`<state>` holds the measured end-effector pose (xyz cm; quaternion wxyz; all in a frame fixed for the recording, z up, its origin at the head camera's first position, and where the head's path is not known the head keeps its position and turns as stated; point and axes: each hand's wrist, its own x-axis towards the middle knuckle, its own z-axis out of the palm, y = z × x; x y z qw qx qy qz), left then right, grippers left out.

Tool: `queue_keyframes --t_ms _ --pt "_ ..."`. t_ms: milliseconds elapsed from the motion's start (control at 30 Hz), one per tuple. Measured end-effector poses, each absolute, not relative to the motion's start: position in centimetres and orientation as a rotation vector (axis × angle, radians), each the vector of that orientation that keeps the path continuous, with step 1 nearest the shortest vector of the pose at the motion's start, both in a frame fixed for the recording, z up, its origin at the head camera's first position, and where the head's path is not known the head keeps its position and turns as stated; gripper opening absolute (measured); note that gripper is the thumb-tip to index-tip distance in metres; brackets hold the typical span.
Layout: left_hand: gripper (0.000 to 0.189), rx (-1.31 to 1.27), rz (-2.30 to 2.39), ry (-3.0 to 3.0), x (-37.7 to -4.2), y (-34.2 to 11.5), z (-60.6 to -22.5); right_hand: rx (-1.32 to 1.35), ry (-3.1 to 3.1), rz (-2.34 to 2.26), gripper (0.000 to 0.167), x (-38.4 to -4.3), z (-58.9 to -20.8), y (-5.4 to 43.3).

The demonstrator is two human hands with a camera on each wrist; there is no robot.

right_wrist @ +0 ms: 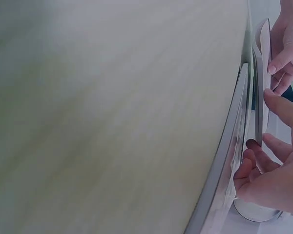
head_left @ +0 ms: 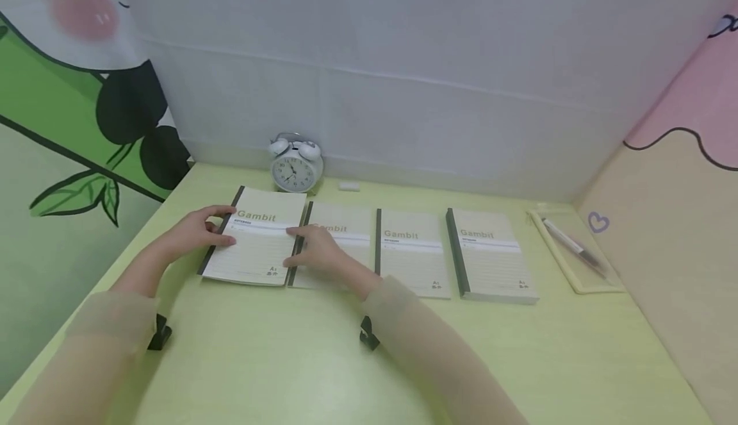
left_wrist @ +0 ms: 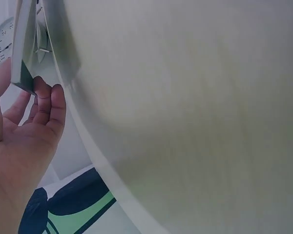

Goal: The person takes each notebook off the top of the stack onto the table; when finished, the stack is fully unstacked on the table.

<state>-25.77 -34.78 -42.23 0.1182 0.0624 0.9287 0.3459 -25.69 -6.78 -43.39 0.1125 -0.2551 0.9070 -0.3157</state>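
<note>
White cloth (head_left: 403, 79) hung beyond the far edge of the pale yellow bench (head_left: 259, 361). You gripped the leftmost notebook (head_left: 254, 245) between both hands: your left hand (head_left: 198, 229) at its dark spine, your right hand (head_left: 319, 249) pinching the opposite edge, thumb on top. It was at the bench's left, nearer you than the alarm clock (head_left: 293, 172). To its right lay a second notebook (head_left: 346, 216), a third notebook (head_left: 412, 252), a thicker notebook (head_left: 496, 255) and a pouch (head_left: 555, 253) with a pen (head_left: 571, 242).
</note>
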Motion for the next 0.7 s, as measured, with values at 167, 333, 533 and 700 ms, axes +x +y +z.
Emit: queue_keyframes --t_ms 167,333,533,700 --pt "0.087 0.209 0.965 2.718 -26.5 -35.3 -42.7 -0.736 2.684 -0.826 0.072 -26.0 -43.3 -7.2" --pt "0.088 0.253 0.885 2.734 -27.2 -35.8 -43.1 -0.755 2.693 -0.770 0.071 -26.2 -43.3 -7.3" --pt "0.094 0.320 0.753 2.760 -27.6 -36.3 -43.5 -0.761 2.727 -0.685 0.070 -26.0 -43.6 -7.5" --pt "0.095 0.387 0.694 2.784 -27.6 -36.6 -43.7 -0.750 2.752 -0.628 0.070 -25.8 -43.6 -7.6"
